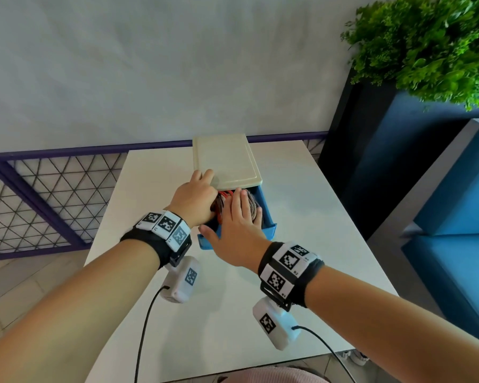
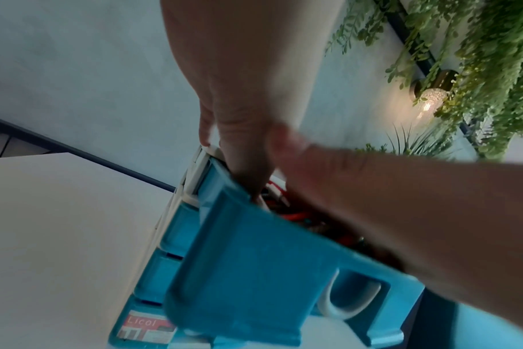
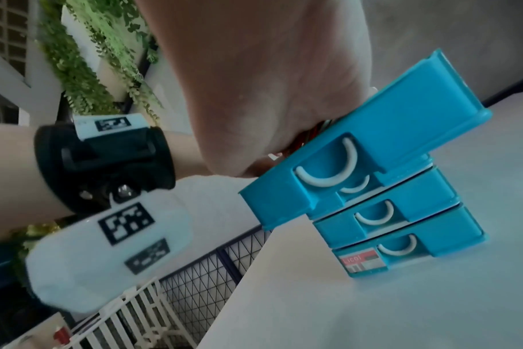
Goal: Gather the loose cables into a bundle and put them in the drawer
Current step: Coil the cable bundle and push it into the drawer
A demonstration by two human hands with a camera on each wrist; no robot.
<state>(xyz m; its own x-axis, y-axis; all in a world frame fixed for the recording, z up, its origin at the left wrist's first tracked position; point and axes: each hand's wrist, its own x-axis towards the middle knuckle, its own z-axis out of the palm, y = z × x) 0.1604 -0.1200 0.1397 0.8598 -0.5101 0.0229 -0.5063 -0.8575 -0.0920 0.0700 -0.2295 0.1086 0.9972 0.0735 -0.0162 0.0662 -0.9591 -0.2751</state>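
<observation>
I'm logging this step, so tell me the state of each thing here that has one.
Top drawer: pulled out, open.
Lower drawers: shut.
Cables: bundled inside the top drawer.
Left hand: fingers down in the drawer, thumb on the cabinet top.
Right hand: flat, pressing the cables down.

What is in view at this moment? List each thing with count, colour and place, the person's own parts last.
Drawer unit: one, cream top, blue drawers, at the far middle of the table.
Top drawer: one, blue, pulled out toward the person.
Cables: a bundle, red and braided grey, inside the open drawer.
Lower drawers: three, blue with white handles, closed; the lowest carries a red label.
Table: one, white.
Plant: one, green, upper right.
Mesh railing: one, purple, left.
Left hand: on the unit's near corner, fingers reaching into the drawer.
Right hand: flat, fingers straight, pressing the cables down.
</observation>
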